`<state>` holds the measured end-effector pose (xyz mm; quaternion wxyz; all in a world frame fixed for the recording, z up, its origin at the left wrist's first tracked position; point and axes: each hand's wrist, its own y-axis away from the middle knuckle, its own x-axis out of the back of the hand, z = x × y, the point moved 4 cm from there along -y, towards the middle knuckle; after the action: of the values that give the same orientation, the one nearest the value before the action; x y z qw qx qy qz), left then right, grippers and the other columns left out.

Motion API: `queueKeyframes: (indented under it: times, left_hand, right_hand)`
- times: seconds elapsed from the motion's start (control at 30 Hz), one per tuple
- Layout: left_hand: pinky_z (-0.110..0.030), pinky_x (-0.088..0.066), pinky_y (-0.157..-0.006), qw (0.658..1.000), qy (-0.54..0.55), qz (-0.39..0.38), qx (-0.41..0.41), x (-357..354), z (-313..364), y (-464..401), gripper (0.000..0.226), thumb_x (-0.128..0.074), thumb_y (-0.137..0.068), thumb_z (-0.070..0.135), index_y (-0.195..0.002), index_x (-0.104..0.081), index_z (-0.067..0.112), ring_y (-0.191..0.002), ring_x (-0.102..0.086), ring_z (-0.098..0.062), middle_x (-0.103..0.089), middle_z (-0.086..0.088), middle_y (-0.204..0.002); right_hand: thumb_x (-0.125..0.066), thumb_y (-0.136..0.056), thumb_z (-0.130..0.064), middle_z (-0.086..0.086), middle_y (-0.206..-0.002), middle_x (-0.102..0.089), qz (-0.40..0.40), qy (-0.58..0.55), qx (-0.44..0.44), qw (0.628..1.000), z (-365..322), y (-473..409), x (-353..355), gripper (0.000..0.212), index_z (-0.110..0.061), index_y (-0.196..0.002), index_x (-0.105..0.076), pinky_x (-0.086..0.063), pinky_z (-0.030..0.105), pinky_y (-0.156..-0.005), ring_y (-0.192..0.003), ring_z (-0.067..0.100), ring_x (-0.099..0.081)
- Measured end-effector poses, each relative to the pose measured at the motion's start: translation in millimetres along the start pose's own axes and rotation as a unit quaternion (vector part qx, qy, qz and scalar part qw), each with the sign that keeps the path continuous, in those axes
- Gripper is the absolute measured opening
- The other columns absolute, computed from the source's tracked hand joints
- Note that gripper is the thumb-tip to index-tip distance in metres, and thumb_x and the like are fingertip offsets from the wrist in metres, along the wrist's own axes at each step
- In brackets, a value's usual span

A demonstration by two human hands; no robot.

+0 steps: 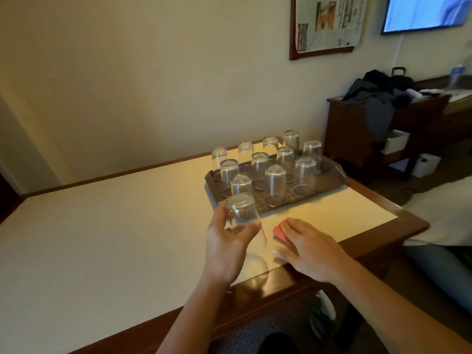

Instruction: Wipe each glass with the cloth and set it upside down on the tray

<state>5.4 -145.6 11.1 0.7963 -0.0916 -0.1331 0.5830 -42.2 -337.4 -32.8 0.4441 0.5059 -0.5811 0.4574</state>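
Left hand (226, 247) gripped an inverted glass (241, 212) in curled fingers just before the brown tray (332, 180) of upturned glasses, right hand (310, 247) lay flat, fingers straight, on the red cloth (281, 233) on the worktop (102, 226).

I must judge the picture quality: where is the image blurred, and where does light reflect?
Head view: the glass gripped by the left hand is motion-smeared; right hand soft over the red cloth; warm glare on the table beside the tray; wide-angle lens bends the edges.
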Motion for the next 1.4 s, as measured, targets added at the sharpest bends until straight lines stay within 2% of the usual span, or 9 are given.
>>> queueKeyframes:
  times: [0.13,0.33,0.5,0.6,0.73,0.93,1.1,1.27,1.4]
  left_hand:
    - [-0.012,-0.054,-0.079,0.999,0.007,-0.040,0.001,-54.2,11.7,-23.5,0.053,-0.080,-0.090,0.008,-0.137,-0.057,0.014,-0.099,-0.069,0.003,-0.071,0.003,-0.114]
    - [-0.003,-0.050,-0.074,0.998,0.015,-0.068,0.004,-150.3,15.5,-65.2,0.061,-0.080,-0.091,0.013,-0.143,-0.048,0.017,-0.094,-0.065,0.018,-0.066,0.012,-0.118]
    - [-0.038,-0.055,-0.104,0.999,0.010,-0.039,0.009,-230.1,-4.6,-97.9,0.071,-0.086,-0.087,0.021,-0.145,-0.047,0.032,-0.123,-0.064,-0.018,-0.064,0.013,-0.127]
    - [-0.041,-0.054,-0.107,1.000,-0.015,-0.017,0.013,-264.3,-15.3,-117.1,0.077,-0.085,-0.088,0.024,-0.152,-0.043,0.028,-0.127,-0.061,-0.020,-0.061,0.008,-0.136]
    - [-0.045,-0.050,-0.112,0.998,-0.034,0.031,0.034,-293.3,-27.6,-141.7,0.082,-0.082,-0.091,0.026,-0.159,-0.036,0.022,-0.136,-0.056,-0.023,-0.056,-0.001,-0.150]
    - [-0.042,-0.047,-0.116,0.992,-0.030,0.106,0.060,-308.3,-35.9,-172.6,0.086,-0.082,-0.091,0.021,-0.161,-0.033,0.022,-0.140,-0.052,-0.024,-0.053,-0.004,-0.153]
    - [-0.046,-0.044,-0.117,0.992,-0.046,0.101,0.059,-315.1,-44.1,-187.7,0.086,-0.081,-0.092,0.019,-0.162,-0.032,0.022,-0.144,-0.049,-0.026,-0.051,-0.005,-0.156]
    - [-0.052,-0.043,-0.118,0.991,-0.052,0.093,0.082,-317.7,-60.2,-190.5,0.088,-0.079,-0.093,0.019,-0.164,-0.027,0.023,-0.147,-0.045,-0.028,-0.046,-0.005,-0.160]
    - [-0.054,-0.046,-0.115,0.991,-0.071,0.082,0.082,-318.5,-66.2,-194.7,0.087,-0.079,-0.093,0.019,-0.162,-0.027,0.024,-0.144,-0.049,-0.030,-0.049,-0.006,-0.156]
  right_hand:
    - [-0.028,-0.092,-0.075,-0.002,-0.164,-0.015,-0.016,0.009,-0.040,0.999,48.0,0.8,5.9,0.084,-0.023,-0.157,-0.017,-0.027,0.037,-0.118,-0.151,0.018,-0.014]
    - [-0.028,-0.089,-0.076,-0.005,-0.156,-0.031,0.008,0.005,-0.141,0.990,159.4,0.8,25.6,0.077,-0.028,-0.149,-0.029,-0.038,0.040,-0.111,-0.143,0.018,-0.031]
    - [-0.024,-0.086,-0.080,-0.001,-0.163,-0.022,-0.008,0.017,-0.192,0.981,210.6,-1.4,35.2,0.084,-0.029,-0.153,-0.023,-0.030,0.046,-0.117,-0.150,0.023,-0.020]
    - [-0.022,-0.082,-0.085,-0.002,-0.161,-0.025,-0.001,0.008,-0.182,0.983,221.9,-2.5,35.4,0.089,-0.029,-0.152,-0.024,-0.032,0.046,-0.116,-0.148,0.022,-0.025]
    - [-0.032,-0.088,-0.079,-0.002,-0.150,-0.039,0.021,0.005,-0.160,0.987,225.3,-4.1,32.7,0.076,-0.028,-0.144,-0.034,-0.039,0.039,-0.106,-0.138,0.020,-0.038]
    - [-0.032,-0.088,-0.079,-0.008,-0.151,-0.036,0.047,0.005,-0.152,0.987,228.0,-5.6,30.6,0.071,-0.035,-0.145,-0.033,-0.042,0.038,-0.104,-0.139,0.016,-0.036]
    - [-0.031,-0.086,-0.080,-0.010,-0.152,-0.035,0.055,0.000,-0.150,0.987,229.6,-5.5,31.4,0.073,-0.037,-0.144,-0.033,-0.043,0.040,-0.105,-0.140,0.016,-0.036]
    - [-0.030,-0.088,-0.080,-0.004,-0.164,-0.017,0.035,0.006,-0.165,0.986,228.0,-6.4,32.1,0.085,-0.029,-0.155,-0.018,-0.030,0.043,-0.115,-0.151,0.020,-0.018]
    - [-0.030,-0.087,-0.080,-0.004,-0.165,-0.013,0.027,0.004,-0.173,0.985,229.2,-6.8,31.1,0.088,-0.028,-0.156,-0.014,-0.027,0.043,-0.117,-0.152,0.020,-0.014]
